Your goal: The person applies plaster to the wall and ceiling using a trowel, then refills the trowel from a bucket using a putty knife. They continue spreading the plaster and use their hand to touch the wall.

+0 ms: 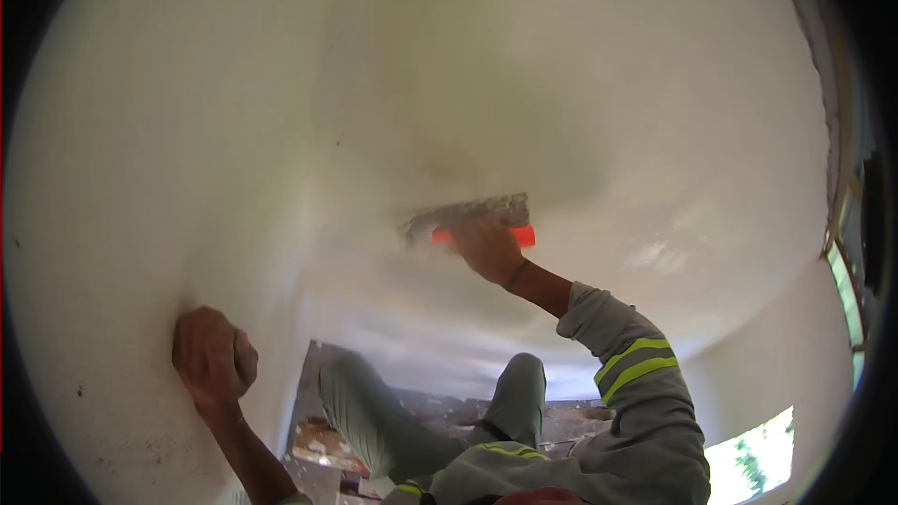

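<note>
My right hand [488, 251] is wrapped round the orange handle of a plastering trowel [510, 209]. The trowel's flat blade is smeared with grey-white material and lies at or against the pale wall [561, 65] in front of me. Slight blur softens the blade's left end. Lower left, my left hand [213, 355] is closed in a fist against the side wall [140, 224]. Its curled fingers hide whatever may be inside them.
The two walls meet in a corner left of the trowel. Below, my bent knees [520, 393] are close to the front wall, above a floor [323, 444] strewn with debris. A bright opening [753, 456] shows at lower right, and a wall edge [828, 112] runs down the right.
</note>
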Available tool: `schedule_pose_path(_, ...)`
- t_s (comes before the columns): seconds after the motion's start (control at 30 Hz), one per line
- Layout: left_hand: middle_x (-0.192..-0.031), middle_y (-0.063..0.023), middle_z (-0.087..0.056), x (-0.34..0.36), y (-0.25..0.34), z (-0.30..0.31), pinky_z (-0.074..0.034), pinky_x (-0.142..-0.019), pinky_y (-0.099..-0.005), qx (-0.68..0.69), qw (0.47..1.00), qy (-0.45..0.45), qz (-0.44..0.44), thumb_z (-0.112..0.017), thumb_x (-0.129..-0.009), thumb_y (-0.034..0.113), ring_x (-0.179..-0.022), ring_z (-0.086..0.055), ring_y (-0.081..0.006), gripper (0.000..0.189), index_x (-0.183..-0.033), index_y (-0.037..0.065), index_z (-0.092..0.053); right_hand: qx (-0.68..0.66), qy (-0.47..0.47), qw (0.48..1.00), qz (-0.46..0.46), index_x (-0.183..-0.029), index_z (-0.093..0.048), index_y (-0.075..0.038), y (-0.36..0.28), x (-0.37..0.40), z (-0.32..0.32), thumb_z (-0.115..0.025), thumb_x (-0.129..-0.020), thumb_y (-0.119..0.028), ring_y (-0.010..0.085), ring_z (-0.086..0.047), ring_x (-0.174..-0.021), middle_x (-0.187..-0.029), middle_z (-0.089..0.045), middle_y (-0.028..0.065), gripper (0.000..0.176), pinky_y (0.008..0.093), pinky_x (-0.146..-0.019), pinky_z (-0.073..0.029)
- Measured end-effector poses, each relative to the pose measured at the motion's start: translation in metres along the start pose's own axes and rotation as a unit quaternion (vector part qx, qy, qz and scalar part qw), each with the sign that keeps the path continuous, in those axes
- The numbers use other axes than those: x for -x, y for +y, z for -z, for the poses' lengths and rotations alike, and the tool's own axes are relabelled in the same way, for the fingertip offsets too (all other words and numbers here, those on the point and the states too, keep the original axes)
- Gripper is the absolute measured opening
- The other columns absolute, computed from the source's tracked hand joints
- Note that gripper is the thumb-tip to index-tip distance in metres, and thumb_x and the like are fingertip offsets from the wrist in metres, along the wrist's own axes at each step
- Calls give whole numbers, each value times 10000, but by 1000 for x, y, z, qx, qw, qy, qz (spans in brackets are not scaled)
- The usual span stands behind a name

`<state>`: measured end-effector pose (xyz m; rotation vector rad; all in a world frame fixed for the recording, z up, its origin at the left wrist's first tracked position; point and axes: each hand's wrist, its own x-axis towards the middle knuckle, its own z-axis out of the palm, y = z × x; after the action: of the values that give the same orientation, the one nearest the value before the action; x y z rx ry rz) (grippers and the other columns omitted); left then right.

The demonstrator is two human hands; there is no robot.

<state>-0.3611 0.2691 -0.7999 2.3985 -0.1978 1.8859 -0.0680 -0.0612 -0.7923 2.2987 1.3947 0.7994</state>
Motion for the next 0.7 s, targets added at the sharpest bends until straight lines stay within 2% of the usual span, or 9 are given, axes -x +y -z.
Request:
schedule_pose_path(0.1,-738,-164,-529,-1,-1,1,-458,-548,-412,-21,999,-33,-14,-522,-949,85,-636,-539,-333,175,-816,-20,-479,-29,-17,998,-47,-1084,-631,-78,39,-24,109,-597,-846,-231,264,-651,-985,-1042,-682,89,286,405,-863,-494)
schedule_pose_path(0.17,-729,-168,-518,-3,1,3,-452,-544,-417,-29,998,-48,-6,-517,-961,103,-633,-535,-336,226,-783,-25,-462,-43,28,990,-133,-1357,-520,-287,95,-65,222,-587,-909,-419,214,-555,-1215,-1395,-528,51,472,375,-891,-516)
schedule_pose_path(0.2,-725,-170,-513,-2,3,3,-449,-541,-420,-32,997,-63,-2,-514,-967,112,-632,-533,-337,252,-767,-28,-453,130,228,965,33,-1346,-527,-311,143,-75,261,-582,-901,-460,219,-611,-1133,-1294,-601,75,473,381,-823,-545)
schedule_pose_path(0.23,-721,-170,-509,-1,3,2,-449,-541,-422,-37,998,-59,-3,-516,-969,117,-630,-532,-338,258,-765,-26,-450,312,119,929,-159,-1255,-596,-235,169,-83,314,-607,-881,-478,251,-684,-921,-1094,-679,84,446,380,-711,-566)
schedule_pose_path(0.37,-713,-168,-508,-4,4,-1,-451,-541,-427,-48,998,-45,0,-521,-974,131,-625,-530,-340,269,-766,-19,-441,400,162,865,-256,-834,-722,-83,271,-127,429,-698,-831,-386,191,-645,-655,-755,-690,80,304,325,-600,-525)
schedule_pose_path(0.43,-714,-168,-516,-4,2,0,-457,-545,-429,-47,998,-40,-5,-521,-976,135,-627,-534,-342,266,-772,-16,-441,41,290,859,-419,-821,-723,-82,264,-141,427,-708,-830,-360,188,-663,-669,-734,-680,78,278,309,-603,-539)
schedule_pose_path(0.5,-717,-169,-526,3,-1,-2,-467,-552,-432,-56,998,-32,-8,-518,-980,138,-633,-542,-344,263,-780,-13,-441,42,185,965,-180,-817,-693,-28,253,-130,377,-723,-832,-339,180,-672,-678,-754,-689,101,312,289,-596,-535)
schedule_pose_path(0.53,-719,-168,-530,4,-1,-1,-472,-556,-432,-49,998,-34,-3,-515,-982,139,-636,-548,-344,260,-783,-12,-442,-21,135,902,-410,-877,-654,17,169,-138,361,-731,-839,-320,169,-679,-680,-761,-689,105,347,281,-606,-543)
schedule_pose_path(0.7,-713,-157,-537,1,1,-2,-490,-564,-429,-59,998,-10,-5,-501,-990,141,-643,-567,-340,257,-782,1,-442,82,89,989,-84,-948,-622,-82,101,-58,89,-615,-810,-205,243,-635,-681,-737,-631,109,185,406,-575,-498)
